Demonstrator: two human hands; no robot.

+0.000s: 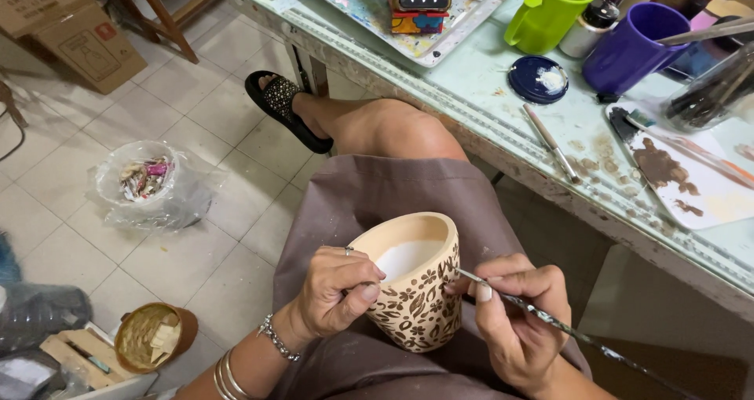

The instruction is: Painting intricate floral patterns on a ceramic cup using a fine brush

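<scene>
**Brown flower pattern covers the near side of a clay pot**

A seated person steadies a cream-coloured clay pot with brown painted flowers (416,290) on the lap, at the lower centre of the frame. The left hand (339,290) wraps round the pot's left wall, thumb and fingers pressed against it. The right hand (514,317) pinches a thin, paint-flecked brush (550,320) between thumb and fingertips, its tip touching the pot's right side just below the rim. Judged from this view, the decoration is well along: leaves and blossoms fill the facing wall almost from base to rim, while the smooth lip and the pale inside remain bare. The far side is hidden, so how much is left there cannot be told. At upper right, the worn, pale green worktable (487,78) carries a white palette smeared with brown paint (683,184), a purple plastic mug (632,47), a lime-green plastic mug (550,11) and a dark blue round lid (538,78). A clear plastic bag of scraps (149,184) sits on the tiled floor at left.
</scene>
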